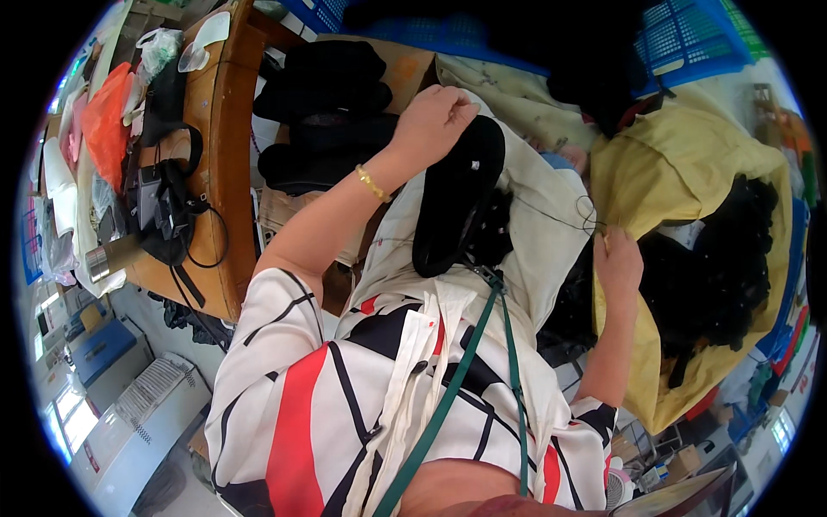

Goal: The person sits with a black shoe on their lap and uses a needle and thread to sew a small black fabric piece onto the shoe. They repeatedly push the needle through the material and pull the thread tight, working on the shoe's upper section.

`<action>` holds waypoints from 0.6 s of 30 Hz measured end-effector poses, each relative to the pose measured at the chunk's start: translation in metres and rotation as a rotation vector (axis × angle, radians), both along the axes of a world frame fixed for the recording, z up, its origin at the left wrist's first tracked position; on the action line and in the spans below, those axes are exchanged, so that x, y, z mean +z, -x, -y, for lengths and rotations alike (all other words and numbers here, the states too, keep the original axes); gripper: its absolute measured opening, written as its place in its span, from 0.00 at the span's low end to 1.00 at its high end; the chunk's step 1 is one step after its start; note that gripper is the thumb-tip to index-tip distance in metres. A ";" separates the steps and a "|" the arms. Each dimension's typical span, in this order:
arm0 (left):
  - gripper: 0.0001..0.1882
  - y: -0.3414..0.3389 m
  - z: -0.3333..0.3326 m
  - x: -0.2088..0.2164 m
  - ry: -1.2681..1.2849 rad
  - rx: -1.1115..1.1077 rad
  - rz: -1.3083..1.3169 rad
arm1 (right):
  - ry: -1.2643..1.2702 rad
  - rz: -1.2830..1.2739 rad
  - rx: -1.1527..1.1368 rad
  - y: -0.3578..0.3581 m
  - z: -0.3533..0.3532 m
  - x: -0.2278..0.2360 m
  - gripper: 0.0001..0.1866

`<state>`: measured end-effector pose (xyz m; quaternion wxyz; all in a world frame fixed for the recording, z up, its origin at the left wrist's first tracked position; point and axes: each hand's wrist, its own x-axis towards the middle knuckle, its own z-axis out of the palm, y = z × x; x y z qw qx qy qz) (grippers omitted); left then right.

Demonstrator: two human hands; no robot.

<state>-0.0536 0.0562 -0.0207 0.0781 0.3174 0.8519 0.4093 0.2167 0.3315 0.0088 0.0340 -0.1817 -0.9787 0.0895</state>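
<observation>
A black fabric shoe [461, 198] lies lengthwise across my lap, with a small pale spot near its far end. My left hand [439, 121], with a yellow bracelet on its wrist, is closed at the far end of the shoe, fingertips curled on its edge. To the right, my right hand [618, 254] is pinched shut on a dark thread [551, 217]. The thread runs in a loose loop over the pale cloth on my lap toward the shoe. Whether a needle sits in the fingers is too small to tell. Dark material [493, 228] shows beside the shoe.
Several black shoes [323, 112] are stacked at the far left beside a wooden table [220, 129]. A black bag [168, 207] lies on that table. At the right stands an open yellow sack [655, 172] with black pieces [715, 258]. Blue baskets [689, 43] stand beyond. A green strap [439, 405] hangs before me.
</observation>
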 end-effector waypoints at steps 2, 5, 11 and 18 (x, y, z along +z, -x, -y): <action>0.16 -0.005 0.011 0.018 0.083 0.010 0.099 | 0.206 -0.093 -0.020 0.020 0.010 0.005 0.07; 0.13 -0.024 0.025 0.031 0.139 -0.103 0.239 | 0.636 -0.252 -0.054 0.067 0.046 0.013 0.13; 0.11 -0.037 0.028 0.033 0.080 -0.203 0.036 | 0.865 -0.284 0.172 0.127 0.121 -0.002 0.12; 0.10 -0.036 0.035 0.023 -0.011 -0.225 0.006 | 0.792 -0.229 0.217 0.126 0.133 -0.018 0.12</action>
